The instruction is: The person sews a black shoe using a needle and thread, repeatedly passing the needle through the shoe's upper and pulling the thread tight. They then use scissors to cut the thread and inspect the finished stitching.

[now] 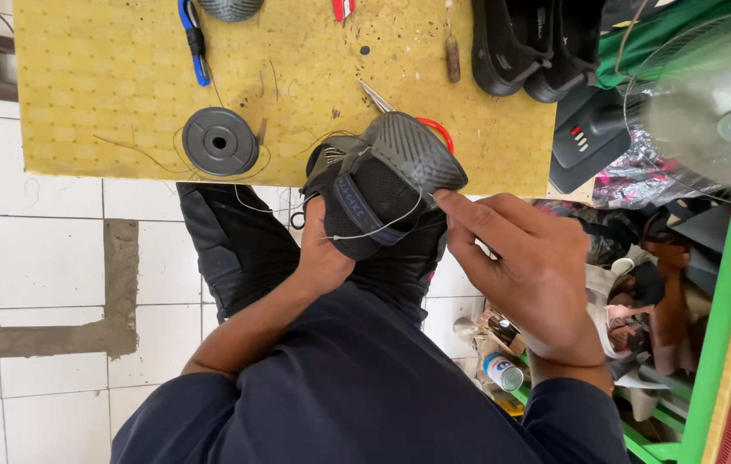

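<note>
A: Where is the shoe (382,180) from where I sit?

B: Centre of the frame, just below the lower edge of the yellow board (107,77). I have my left hand (324,251) under it, fingers wrapped around the heel end, so it is clamped there.

A: And its long axis?

B: It runs from lower left to upper right, sole up, toe pointing toward the red scissors (434,127) on the board.

A: Which hand is nearer the seam?

B: My right hand (524,262), at centre right. Its fingertips are pressed together at the shoe's right edge, pinching something thin; I cannot tell if it is a needle. A thread (374,230) crosses the shoe toward that pinch.

A: Anything else close?

B: 1 grey spool (220,141) sits on the board, left of the shoe, apart from both hands.
</note>
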